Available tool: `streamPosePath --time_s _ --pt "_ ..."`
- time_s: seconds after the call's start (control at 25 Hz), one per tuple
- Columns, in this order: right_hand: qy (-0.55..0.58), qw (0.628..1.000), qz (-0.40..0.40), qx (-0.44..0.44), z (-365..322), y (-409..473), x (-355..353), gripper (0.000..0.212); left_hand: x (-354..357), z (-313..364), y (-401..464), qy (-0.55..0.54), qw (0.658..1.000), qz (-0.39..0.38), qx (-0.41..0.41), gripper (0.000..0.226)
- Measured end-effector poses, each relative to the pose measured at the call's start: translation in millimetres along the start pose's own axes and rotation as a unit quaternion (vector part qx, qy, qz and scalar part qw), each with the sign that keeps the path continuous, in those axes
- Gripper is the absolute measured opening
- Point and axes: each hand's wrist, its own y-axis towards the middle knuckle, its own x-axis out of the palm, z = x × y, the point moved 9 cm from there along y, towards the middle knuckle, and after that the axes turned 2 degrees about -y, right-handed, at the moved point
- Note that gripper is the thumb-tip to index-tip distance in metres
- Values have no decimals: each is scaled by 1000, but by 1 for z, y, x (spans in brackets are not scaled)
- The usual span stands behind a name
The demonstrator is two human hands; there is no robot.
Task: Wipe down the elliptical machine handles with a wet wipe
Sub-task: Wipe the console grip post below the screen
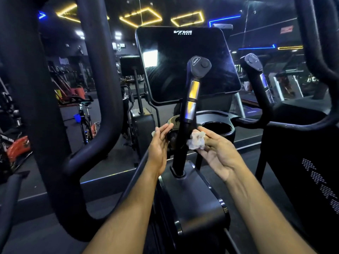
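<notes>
Forearms: two bare forearms enter from the bottom edge, nearest the camera, and converge on the centre post.
Left swing arm: large black looped bar (45,107) fills the left side of the view, close to the camera.
Right swing arm: black bar (319,57) runs down the right edge.
Console: dark screen (183,59) marked "VIVA FITNESS", switched off, mounted behind the grips.
Base housing: black shroud (192,198) below the hands; the centre post rises from it.
Centre handle: upright black grip (190,94) with two metallic sensor bands and a button head on top; the lower stem passes between the two hands.
Second handle: matching grip (256,74) to the right of the console, well apart from the hands.
Cup holder: round black recess (219,128) just behind the right fingertips.
Left hand: left hand (159,143) with fingers straight and together, palm facing the stem, positioned just beside its left side; holding nothing.
Right hand: right hand (216,153) palm up, fingers relaxed and extended, carrying the wipe on the fingers.
Wet wipe: crumpled white wad (196,142), resting on the right fingers, against the right side of the stem below the lower sensor band.
</notes>
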Motion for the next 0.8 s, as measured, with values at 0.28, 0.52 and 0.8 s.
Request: streamPosePath --time_s 0.28,0.52,0.8 --pt "-273 867 205 -362 -90 -59 4 29 33 33 -70 121 981 69 134 30" --pt "-515 672 179 -502 -67 -63 88 16 57 68 -83 141 977 0 159 38" --pt "-372 872 192 -253 -6 -124 26 23 32 54 -154 164 984 -59 48 21"
